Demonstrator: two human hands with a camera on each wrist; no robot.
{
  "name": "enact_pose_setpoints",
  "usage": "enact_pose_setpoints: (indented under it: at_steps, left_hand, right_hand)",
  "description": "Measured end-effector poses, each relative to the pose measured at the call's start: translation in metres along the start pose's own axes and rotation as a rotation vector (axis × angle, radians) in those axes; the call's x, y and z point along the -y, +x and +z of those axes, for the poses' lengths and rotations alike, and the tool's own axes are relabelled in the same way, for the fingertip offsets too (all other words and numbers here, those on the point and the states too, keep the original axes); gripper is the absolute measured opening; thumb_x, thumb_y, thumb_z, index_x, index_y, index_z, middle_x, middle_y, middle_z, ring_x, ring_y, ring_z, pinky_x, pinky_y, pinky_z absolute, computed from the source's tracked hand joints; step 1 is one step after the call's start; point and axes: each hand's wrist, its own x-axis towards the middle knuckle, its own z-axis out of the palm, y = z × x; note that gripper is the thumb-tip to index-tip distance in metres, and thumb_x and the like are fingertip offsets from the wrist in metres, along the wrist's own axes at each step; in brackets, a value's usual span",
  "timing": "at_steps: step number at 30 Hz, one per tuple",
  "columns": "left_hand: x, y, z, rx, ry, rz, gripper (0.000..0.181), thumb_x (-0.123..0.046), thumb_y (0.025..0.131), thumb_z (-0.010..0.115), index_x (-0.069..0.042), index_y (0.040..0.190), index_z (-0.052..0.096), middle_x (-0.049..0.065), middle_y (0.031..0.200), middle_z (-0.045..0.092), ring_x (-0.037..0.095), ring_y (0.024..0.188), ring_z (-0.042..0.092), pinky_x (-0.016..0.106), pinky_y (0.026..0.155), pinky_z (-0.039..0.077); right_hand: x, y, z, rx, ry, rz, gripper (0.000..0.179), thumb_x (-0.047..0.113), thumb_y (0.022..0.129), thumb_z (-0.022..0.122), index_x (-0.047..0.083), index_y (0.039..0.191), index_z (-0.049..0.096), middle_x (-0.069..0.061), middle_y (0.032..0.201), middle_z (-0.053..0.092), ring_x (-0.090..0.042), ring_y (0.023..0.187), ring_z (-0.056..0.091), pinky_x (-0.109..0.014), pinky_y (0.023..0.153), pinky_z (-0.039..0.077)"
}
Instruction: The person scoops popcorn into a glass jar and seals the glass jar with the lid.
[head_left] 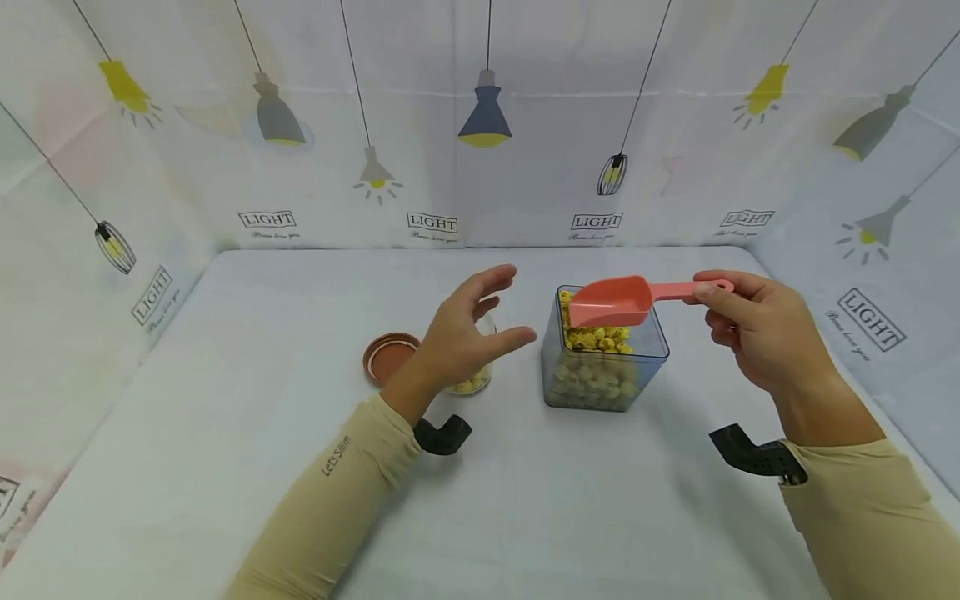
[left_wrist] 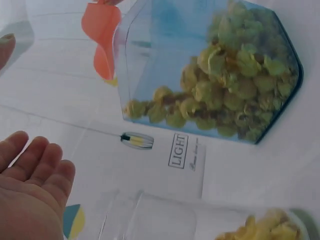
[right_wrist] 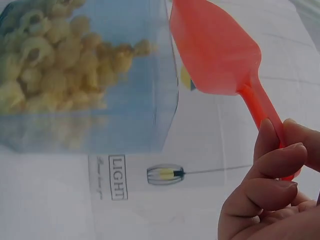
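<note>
Can count one printed backdrop (head_left: pixel 540 192), with nine hanging lamps (head_left: pixel 485 118) drawn on it in the head view, and below it one white table (head_left: pixel 225 375). Next see two tan sleeves (head_left: pixel 330 500), with two black wrist mounts (head_left: pixel 444 435), one at each cuff. Find one clear bluish box (head_left: pixel 645 367), upright and open-topped, on the table between the two hands. Count two hands next: one left hand (head_left: pixel 457 337), wide, with thumb and fingers spread well apart near the jar; one right hand (head_left: pixel 765 333), pinching the handle end of one coral-red scoop (head_left: pixel 611 302). See the scoop's bowl at the level of the box's rim, over the opening in the head view; cannot tell touching from apart. Then note one clear jar (left_wrist: pixel 167 220), partly hidden behind the left hand, and one brown round lid (head_left: pixel 392 357) just beside it on the table. Last, find two lots of popcorn, one heaped in the box (head_left: pixel 588 383), one low in the jar (left_wrist: pixel 275 230); cannot count the pieces.
</note>
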Motion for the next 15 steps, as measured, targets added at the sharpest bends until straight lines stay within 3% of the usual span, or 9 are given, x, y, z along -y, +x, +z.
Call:
enact_pose_setpoints:
  at_steps: [4,9,15]
  left_hand:
    - [-0.003,0.004,0.018,0.023,-0.006,0.018,0.075,-0.014,0.088,0.079,-0.003,0.150,0.040,0.006,0.151,0.043,0.017,0.138,0.041,0.026,0.110,0.037]
    - [0.001,0.006,0.039,0.020,-0.045,-0.034,0.070,-0.018,0.092,0.074,-0.005,0.151,0.040,0.005,0.152,0.042,0.014,0.138,0.041,0.024,0.109,0.037]
    - [0.013,0.010,0.059,-0.002,-0.075,-0.083,0.069,-0.022,0.095,0.070,-0.003,0.153,0.036,0.008,0.155,0.038,0.018,0.141,0.036,0.029,0.112,0.036]
  right_hand:
    - [0.000,-0.004,-0.016,-0.040,0.008,0.018,0.015,0.005,0.097,0.065,0.012,0.098,0.078,0.001,0.079,0.066,-0.012,0.062,0.048,-0.019,0.053,0.044]
    - [0.003,-0.009,-0.032,-0.097,-0.027,0.047,0.013,0.007,0.096,0.068,0.013,0.096,0.079,0.001,0.078,0.065,-0.012,0.063,0.050,-0.019,0.054,0.046]
    - [0.009,-0.009,-0.035,-0.146,-0.350,0.024,0.014,0.018,0.096,0.069,0.029,0.093,0.077,0.006,0.078,0.065,-0.012,0.066,0.050,-0.017,0.057,0.047]
